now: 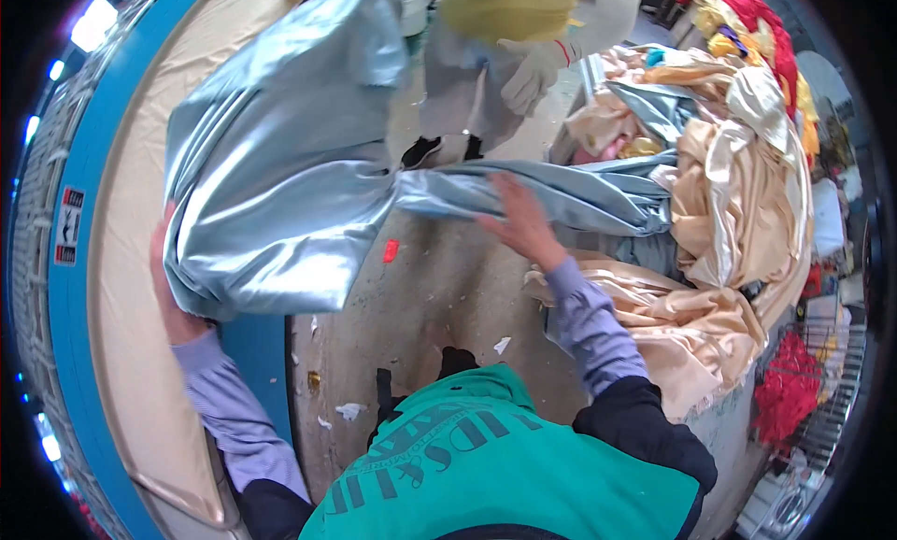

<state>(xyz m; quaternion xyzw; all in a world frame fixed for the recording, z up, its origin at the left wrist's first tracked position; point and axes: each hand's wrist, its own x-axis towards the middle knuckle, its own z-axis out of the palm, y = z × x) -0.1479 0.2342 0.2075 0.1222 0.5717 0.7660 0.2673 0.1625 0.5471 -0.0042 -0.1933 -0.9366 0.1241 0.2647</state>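
A shiny light blue satin cloth [280, 194] spreads at the left and narrows into a bunched strip that runs right to a heap of fabric. My left hand [170, 292] is at its lower left edge, its fingers hidden behind the folds. Whether they grip the cloth does not show. My right hand [523, 224] reaches to the bunched strip, somewhat blurred, with thumb and fingers apart; the fingers lie over the cloth and are not wrapped round it.
A long beige padded surface [140, 288] with a blue frame [75, 306] runs along the left. Peach and cream fabric [738, 194] is heaped at the right, near a wire basket [841, 362]. Across from me stands a person with a gloved hand [531, 78]. Scraps [351, 411] litter the floor.
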